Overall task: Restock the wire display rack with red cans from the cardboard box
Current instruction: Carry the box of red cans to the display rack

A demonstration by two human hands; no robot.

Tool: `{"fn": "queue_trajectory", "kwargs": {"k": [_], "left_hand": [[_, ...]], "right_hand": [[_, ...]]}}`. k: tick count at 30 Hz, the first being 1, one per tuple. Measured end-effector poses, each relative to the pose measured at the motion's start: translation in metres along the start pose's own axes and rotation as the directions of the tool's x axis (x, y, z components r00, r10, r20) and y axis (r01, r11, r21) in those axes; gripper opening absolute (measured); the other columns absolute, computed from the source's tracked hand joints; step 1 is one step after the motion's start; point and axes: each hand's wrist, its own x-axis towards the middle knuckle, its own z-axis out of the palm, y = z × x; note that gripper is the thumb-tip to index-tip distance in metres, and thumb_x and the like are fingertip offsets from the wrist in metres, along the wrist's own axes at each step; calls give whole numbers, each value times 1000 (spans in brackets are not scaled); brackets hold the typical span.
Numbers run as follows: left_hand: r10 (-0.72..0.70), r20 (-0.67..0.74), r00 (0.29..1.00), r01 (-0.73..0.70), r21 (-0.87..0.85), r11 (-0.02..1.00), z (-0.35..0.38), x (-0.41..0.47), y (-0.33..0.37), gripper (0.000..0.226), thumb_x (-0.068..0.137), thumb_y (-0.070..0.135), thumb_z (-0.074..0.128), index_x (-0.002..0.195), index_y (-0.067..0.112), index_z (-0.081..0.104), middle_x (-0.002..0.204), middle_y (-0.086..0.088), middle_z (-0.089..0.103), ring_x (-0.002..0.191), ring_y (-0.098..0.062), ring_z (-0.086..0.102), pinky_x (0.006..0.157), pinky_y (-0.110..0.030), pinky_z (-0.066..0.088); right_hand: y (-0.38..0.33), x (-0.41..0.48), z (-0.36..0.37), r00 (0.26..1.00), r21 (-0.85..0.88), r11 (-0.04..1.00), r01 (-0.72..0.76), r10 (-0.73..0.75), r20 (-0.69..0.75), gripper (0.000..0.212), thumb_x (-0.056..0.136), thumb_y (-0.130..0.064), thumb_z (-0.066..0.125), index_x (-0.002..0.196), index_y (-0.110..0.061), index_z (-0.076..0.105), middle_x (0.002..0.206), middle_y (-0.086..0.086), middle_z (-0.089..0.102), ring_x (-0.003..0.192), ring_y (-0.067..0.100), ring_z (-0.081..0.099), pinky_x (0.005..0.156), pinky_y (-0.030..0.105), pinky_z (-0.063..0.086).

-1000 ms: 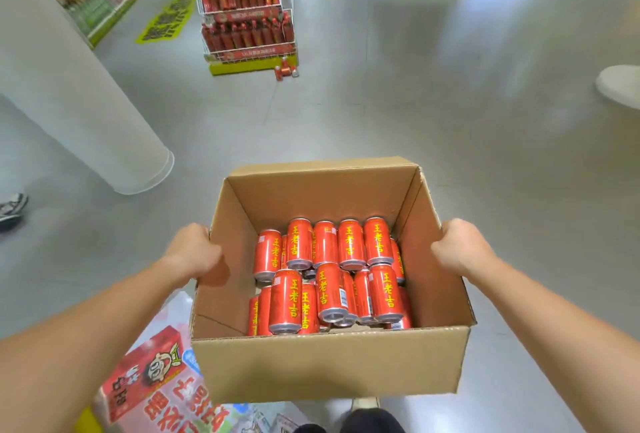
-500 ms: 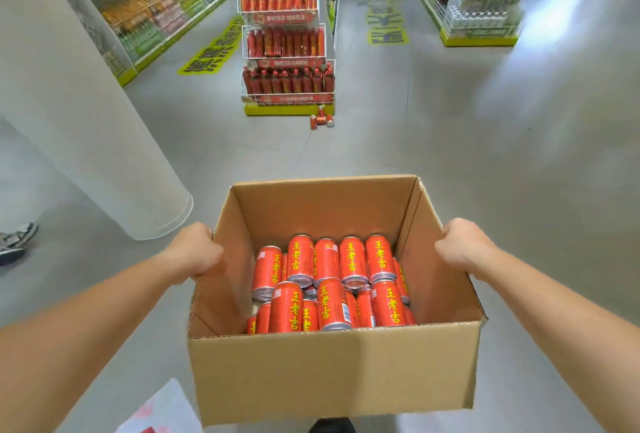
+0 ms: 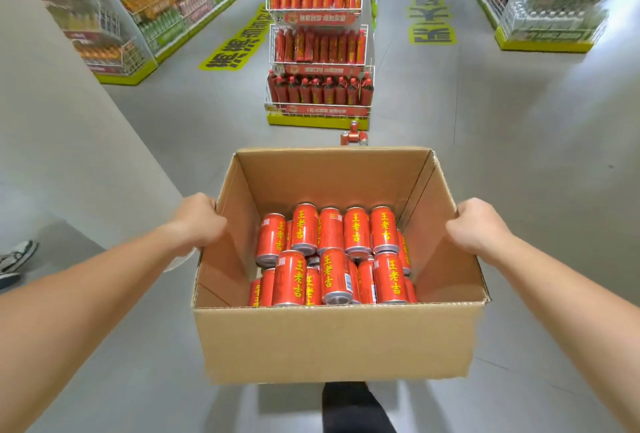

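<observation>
Held up in the near middle, clear of the grey floor (image 3: 519, 155): an open brown box (image 3: 332, 339), front wall plain corrugated card. Clamped at its left rim by the left hand (image 3: 199, 221) and at its right rim by the right hand (image 3: 476, 225), both curled over the top edge with the fingertips out of sight. Piled inside, toward the right and near side: red cans (image 3: 356, 235) with yellow characters and silver ends, tilted, in two rough rows, with bare card showing at the left. Impossible to count, with the lower ones covered by the upper ones and by the front wall. Far ahead, roughly in line with the box: a white wire rack (image 3: 318, 34) on a yellow-green base, three tiers in view, full of red goods. Top tier cut off by the frame, labels too blurred to read. Just near its right corner, a few loose cans (image 3: 353, 136) on the floor. At left, a pale pillar (image 3: 69, 121) and part of a shoe (image 3: 15, 259) cut by the edge. Side shelves (image 3: 156, 7) blurred.
</observation>
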Motion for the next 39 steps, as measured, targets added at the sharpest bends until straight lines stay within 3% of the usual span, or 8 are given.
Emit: {"fn": "queue_trajectory", "kwargs": {"k": [5,12,16,20,27,30,34,39], "left_hand": [[-30,-46,999,29,-13,999,-17,136,33,11,74,3,59,64,5,64,65,-15,69,61,-35,67,50,-39,53],[-37,-54,998,34,-67,997,-47,318,68,9,72,14,63,71,8,70,67,-7,73,66,-30,71,59,-48,62],[-8,-60,998,2,-94,996,-61,431,89,10,76,8,63,75,0,69,70,-12,73,70,-33,71,53,-35,51],[-27,-37,999,22,-111,994,-73,552,100,15,78,2,64,66,-2,58,69,-18,70,59,-32,60,51,-30,42],[-52,42,998,55,-69,996,-106,748,134,21,76,4,63,59,8,51,57,-9,59,53,-23,54,47,-26,37],[-64,51,997,66,-45,997,-117,827,148,17,75,6,63,62,1,53,59,-11,62,53,-22,55,47,-26,39],[-47,55,997,47,3,999,-120,939,168,21,76,9,65,63,-2,53,61,-16,65,51,-22,56,47,-29,42],[-107,62,992,104,57,993,-108,1075,193,34,85,13,70,60,2,51,52,-9,57,46,-21,53,45,-28,39]], "right_hand": [[-75,140,3,998,2,998,55,-55,-4,14,75,-1,49,63,-4,55,67,15,60,63,34,58,51,28,39],[-181,307,5,994,2,994,112,-112,2,10,73,-2,49,66,-5,54,68,14,60,65,36,58,47,28,36],[-244,400,15,994,30,993,110,-110,-6,12,74,-3,50,62,-6,50,62,11,58,57,31,54,46,28,36],[-311,499,33,994,7,994,105,-105,-14,22,74,2,51,59,-9,40,58,9,49,52,25,40,47,28,27],[-406,674,74,996,-7,999,34,-33,78,8,73,-8,56,70,-1,59,66,14,65,69,36,66,52,41,54],[-450,741,86,995,28,999,27,-30,100,10,79,-7,60,70,-4,59,67,14,65,68,33,65,54,36,51],[-495,842,110,985,73,996,41,-53,163,11,88,-8,66,77,-10,66,70,5,68,64,14,63,52,26,46],[-538,972,152,979,164,986,-12,-22,201,17,87,-8,71,75,-19,66,72,3,72,69,22,69,66,37,57]]}}
